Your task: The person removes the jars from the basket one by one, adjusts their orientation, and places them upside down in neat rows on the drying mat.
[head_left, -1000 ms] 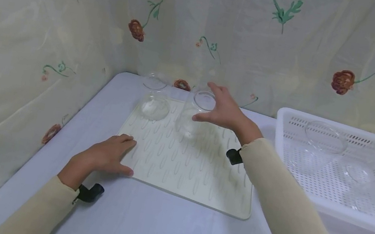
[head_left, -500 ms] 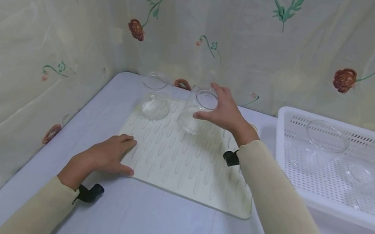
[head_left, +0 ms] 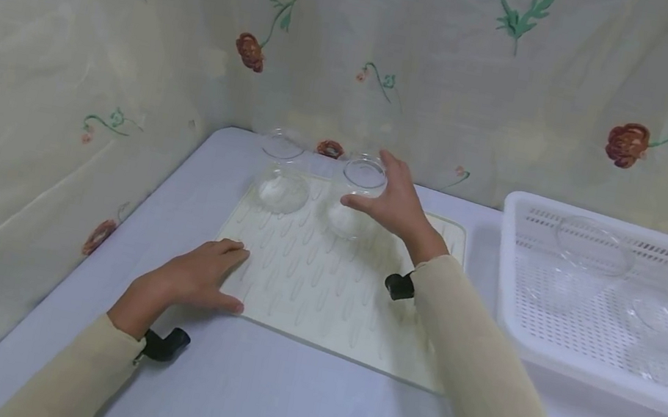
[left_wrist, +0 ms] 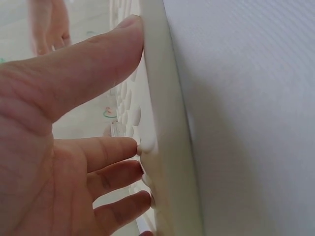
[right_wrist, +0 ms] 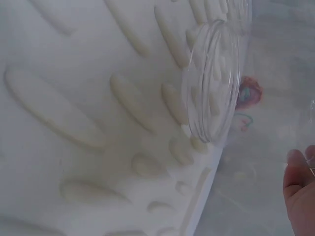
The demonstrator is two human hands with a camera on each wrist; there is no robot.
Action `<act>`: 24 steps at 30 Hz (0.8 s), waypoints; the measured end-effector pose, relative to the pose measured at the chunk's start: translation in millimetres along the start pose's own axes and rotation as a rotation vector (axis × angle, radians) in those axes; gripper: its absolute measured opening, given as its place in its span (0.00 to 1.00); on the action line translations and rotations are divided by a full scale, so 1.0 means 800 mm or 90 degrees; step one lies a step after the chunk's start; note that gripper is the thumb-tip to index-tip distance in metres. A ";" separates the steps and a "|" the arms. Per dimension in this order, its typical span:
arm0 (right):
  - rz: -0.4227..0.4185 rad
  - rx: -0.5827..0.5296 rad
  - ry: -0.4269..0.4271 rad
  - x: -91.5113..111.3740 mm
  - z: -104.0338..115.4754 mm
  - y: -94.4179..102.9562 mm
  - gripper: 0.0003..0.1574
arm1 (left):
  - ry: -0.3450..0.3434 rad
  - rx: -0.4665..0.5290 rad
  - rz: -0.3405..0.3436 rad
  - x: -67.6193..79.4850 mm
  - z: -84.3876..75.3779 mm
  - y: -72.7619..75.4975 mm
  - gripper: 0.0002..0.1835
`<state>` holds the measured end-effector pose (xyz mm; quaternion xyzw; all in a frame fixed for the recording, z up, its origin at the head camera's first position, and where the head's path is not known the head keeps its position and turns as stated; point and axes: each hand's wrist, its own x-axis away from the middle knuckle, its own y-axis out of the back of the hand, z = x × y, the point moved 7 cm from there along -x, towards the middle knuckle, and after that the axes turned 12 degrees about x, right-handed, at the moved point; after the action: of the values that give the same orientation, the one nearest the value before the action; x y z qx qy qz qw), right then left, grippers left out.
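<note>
My right hand [head_left: 398,201] holds a clear drinking glass [head_left: 355,212] between thumb and fingers, its lower end close over the back of a cream ridged drying mat [head_left: 317,302]. In the right wrist view the fingers [right_wrist: 300,191] show at the right edge, with the glass's round end [right_wrist: 211,83] against the mat's ridges. A second clear glass [head_left: 282,188] stands to the left on the mat's back left part. At the front left corner rests my left hand [head_left: 197,278], fingers extended. Its thumb [left_wrist: 130,42] and fingertips touch the mat's edge in the left wrist view.
A white perforated plastic basket [head_left: 594,366] stands on the right with several clear glasses [head_left: 592,246] in it. White cloth [head_left: 285,409] covers the table. Flower-printed curtains [head_left: 432,69] hang close behind and along the left side.
The right hand and the glass it holds have shifted slightly left and farther back. The left hand stays at the mat's corner. The head view has turned a little left.
</note>
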<state>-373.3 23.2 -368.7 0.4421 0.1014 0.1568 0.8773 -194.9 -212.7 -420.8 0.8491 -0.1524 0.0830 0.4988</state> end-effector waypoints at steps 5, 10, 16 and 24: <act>-0.032 -0.021 -0.007 0.000 -0.004 -0.002 0.68 | 0.001 -0.005 -0.003 0.000 -0.003 -0.001 0.48; -0.053 -0.035 -0.008 -0.001 -0.006 -0.004 0.68 | -0.005 -0.006 -0.003 0.000 -0.002 -0.001 0.48; -0.064 -0.042 -0.009 -0.002 -0.008 -0.007 0.68 | 0.002 0.001 -0.003 -0.001 0.001 -0.003 0.48; -0.058 -0.034 -0.010 -0.002 -0.007 -0.009 0.68 | 0.008 0.006 0.000 -0.001 0.003 -0.002 0.49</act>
<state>-375.5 22.7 -377.6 0.4144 0.1104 0.1157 0.8959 -194.9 -213.8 -423.9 0.8508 -0.1490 0.0891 0.4960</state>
